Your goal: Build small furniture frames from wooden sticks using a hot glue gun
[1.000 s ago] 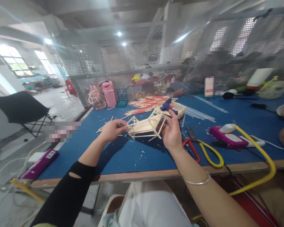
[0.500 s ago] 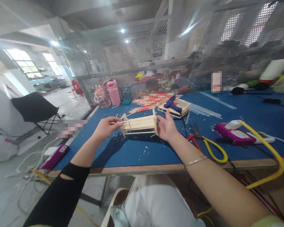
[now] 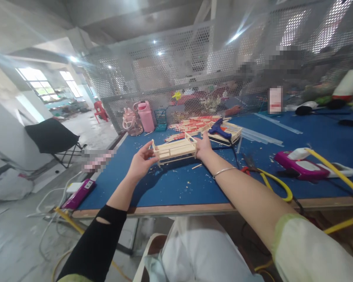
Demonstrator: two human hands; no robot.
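Both hands hold a small stick frame (image 3: 175, 149) above the blue surface (image 3: 179, 188), approx. level. Left hand (image 3: 141, 162) pinches the frame's left end w/ fingers closed on it; right hand (image 3: 204, 147) grips the right end (bracelet on that wrist). Just behind the right hand, a blue glue gun (image 3: 220, 131) rests on another stick frame (image 3: 228, 133). Loose sticks (image 3: 191, 125) lie further back, a pink bottle (image 3: 146, 116) near the mesh wall. Scissors (image 3: 251, 164) and a yellow hose (image 3: 335, 176) lie to the right.

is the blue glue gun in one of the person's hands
No, the blue glue gun lies on a stick tray behind, while both hands hold the wooden stick frame.
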